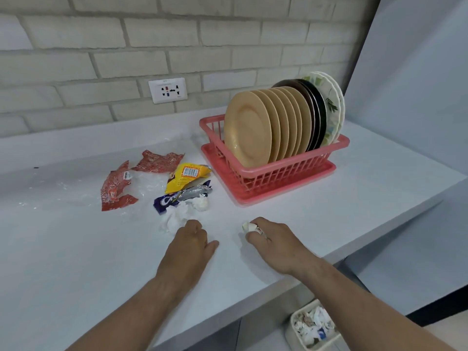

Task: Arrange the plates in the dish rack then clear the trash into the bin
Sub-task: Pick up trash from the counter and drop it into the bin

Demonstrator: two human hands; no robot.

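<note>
Plates (249, 127) stand on edge in the rack (286, 171) at far right, so only trash is left to clear. The right hand (272, 240) curls round a small wad (247, 227) close to the counter's (354, 193) near edge. The left hand (188, 245) lies just beside a crumpled tissue (174, 219); its fingertips are hidden, so I cannot tell whether it has hold of it. Wrappers (187, 177) lie farther left, with clear film (145, 183) among them. The bin (291, 323) sits on the floor below the edge, right, part full.

Likely slips: the wad dropped wide of that small opening, light wrappers scattered by a hasty grab, or the film overlooked against the pale top.

Counter is smooth and white, and a painted brick wall (101, 59) with a socket (168, 90) runs behind.
</note>
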